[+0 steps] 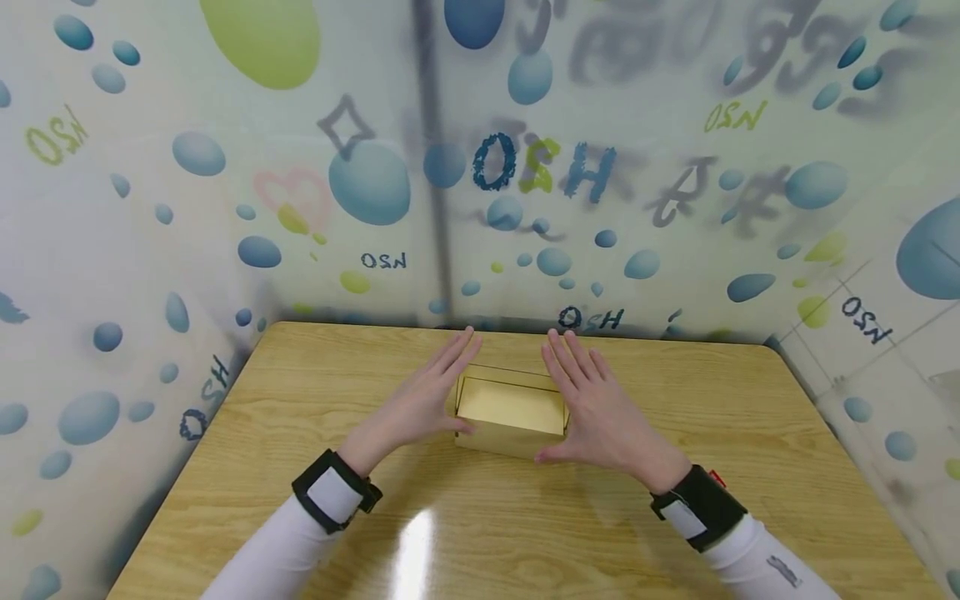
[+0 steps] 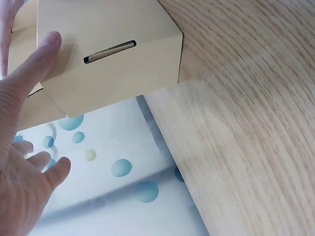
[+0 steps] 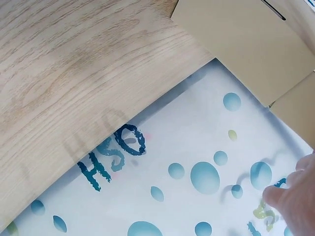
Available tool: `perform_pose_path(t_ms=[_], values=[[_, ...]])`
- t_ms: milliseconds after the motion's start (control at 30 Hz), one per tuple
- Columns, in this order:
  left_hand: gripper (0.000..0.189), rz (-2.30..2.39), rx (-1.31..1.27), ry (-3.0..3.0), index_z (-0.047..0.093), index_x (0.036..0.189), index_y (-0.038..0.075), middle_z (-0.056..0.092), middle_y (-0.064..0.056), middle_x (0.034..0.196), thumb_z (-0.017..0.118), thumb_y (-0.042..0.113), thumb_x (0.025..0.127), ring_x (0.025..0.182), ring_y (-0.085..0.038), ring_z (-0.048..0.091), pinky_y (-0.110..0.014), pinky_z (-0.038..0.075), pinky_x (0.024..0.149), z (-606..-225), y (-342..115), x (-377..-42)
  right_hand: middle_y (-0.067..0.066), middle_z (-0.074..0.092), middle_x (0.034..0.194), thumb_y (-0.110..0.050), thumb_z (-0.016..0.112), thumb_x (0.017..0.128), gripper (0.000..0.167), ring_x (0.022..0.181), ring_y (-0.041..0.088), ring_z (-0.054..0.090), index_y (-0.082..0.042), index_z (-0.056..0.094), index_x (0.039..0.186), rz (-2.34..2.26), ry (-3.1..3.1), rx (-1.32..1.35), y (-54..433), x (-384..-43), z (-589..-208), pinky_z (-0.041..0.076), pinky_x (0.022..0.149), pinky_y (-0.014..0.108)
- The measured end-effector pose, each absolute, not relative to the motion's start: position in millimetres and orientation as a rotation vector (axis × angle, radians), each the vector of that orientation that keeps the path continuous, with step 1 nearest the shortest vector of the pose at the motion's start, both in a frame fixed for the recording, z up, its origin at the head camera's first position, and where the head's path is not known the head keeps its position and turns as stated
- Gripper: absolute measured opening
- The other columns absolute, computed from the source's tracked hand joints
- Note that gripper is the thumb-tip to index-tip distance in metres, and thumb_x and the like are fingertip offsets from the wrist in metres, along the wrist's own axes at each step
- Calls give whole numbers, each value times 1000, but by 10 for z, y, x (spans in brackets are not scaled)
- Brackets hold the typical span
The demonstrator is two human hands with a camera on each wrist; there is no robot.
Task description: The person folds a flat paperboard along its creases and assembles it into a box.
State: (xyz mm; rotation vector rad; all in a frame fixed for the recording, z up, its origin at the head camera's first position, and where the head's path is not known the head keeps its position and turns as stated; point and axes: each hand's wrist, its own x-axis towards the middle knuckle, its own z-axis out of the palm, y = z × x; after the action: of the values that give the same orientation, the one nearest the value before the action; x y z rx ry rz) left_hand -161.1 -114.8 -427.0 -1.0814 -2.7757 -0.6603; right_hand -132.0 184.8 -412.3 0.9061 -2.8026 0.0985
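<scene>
A tan cardboard box [image 1: 510, 440] sits on the wooden table near its far edge, between my two hands. Its top shows a lighter panel [image 1: 512, 404] with a narrow strip behind it. My left hand [image 1: 423, 406] is at the box's left side, fingers extended forward and thumb at the near left corner. In the left wrist view, that thumb [image 2: 45, 54] lies against the box [image 2: 118, 81], beside a slot in its side. My right hand [image 1: 600, 408] is at the box's right side with straight fingers. The right wrist view shows the box [image 3: 241, 44] and part of that hand [image 3: 298, 196].
The wood-grain table [image 1: 300, 467] extends around the box on all sides. Behind it rises a pale wall covering [image 1: 525, 283] printed with blue and green drops and lettering. A black band [image 1: 337, 490] circles each wrist.
</scene>
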Motion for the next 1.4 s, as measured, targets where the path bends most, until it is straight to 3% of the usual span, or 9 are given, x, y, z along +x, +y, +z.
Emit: perform_pose_path(t_ms=[133, 267, 400, 533, 633, 867, 1400], values=[[118, -665, -1115, -2761, 19, 169, 8, 19, -15, 177, 93, 29, 79, 161, -35, 32, -48, 44, 123, -4273, -1147, -1621, 22, 14, 177, -71, 92, 61, 151, 164, 42, 19, 1, 13, 168, 128, -2771, 934, 1848, -1324, -4136, 33, 128, 61], [102, -733, -1095, -2809, 30, 166, 10, 32, -14, 173, 90, 25, 84, 153, -35, 46, -48, 50, 117, -4264, -1137, -1618, 24, 27, 173, -64, 95, 63, 142, 157, 41, 38, 4, 23, 165, 167, -2731, 962, 1853, -1328, -4152, 44, 122, 57], [91, -786, -1066, -2851, 38, 162, 12, 42, -13, 168, 88, 23, 86, 141, -35, 59, -48, 54, 112, -4249, -1125, -1603, 26, 45, 163, -55, 96, 68, 128, 141, 41, 58, 2, 31, 162, 205, -2748, 957, 1855, -1321, -4157, 55, 110, 53], [83, -794, -1049, -2871, 44, 157, 13, 53, -13, 160, 88, 23, 87, 124, -33, 69, -47, 59, 104, -4239, -1123, -1586, 24, 63, 146, -47, 94, 75, 107, 124, 37, 70, -1, 41, 156, 263, -2786, 955, 1849, -1315, -4156, 62, 99, 49], [79, -783, -1048, -2869, 47, 155, 13, 58, -13, 155, 87, 24, 87, 118, -32, 72, -47, 60, 100, -4235, -1121, -1584, 19, 69, 137, -43, 93, 78, 95, 116, 31, 74, -3, 47, 150, 304, -2801, 959, 1843, -1314, -4157, 64, 94, 46], [73, -779, -1050, -2862, 51, 151, 13, 62, -13, 150, 86, 26, 89, 121, -31, 71, -47, 60, 101, -4244, -1127, -1581, 12, 73, 125, -40, 94, 78, 79, 101, 21, 74, -6, 57, 139, 317, -2786, 962, 1833, -1308, -4171, 65, 84, 38], [58, -750, -1075, -2761, 62, 141, 14, 69, -8, 140, 85, 27, 89, 124, -27, 71, -42, 60, 103, -4306, -1149, -1527, 14, 73, 129, -35, 90, 83, 68, 109, 27, 76, -6, 62, 138, 332, -2665, 1042, 1872, -1277, -4261, 65, 87, 41]])
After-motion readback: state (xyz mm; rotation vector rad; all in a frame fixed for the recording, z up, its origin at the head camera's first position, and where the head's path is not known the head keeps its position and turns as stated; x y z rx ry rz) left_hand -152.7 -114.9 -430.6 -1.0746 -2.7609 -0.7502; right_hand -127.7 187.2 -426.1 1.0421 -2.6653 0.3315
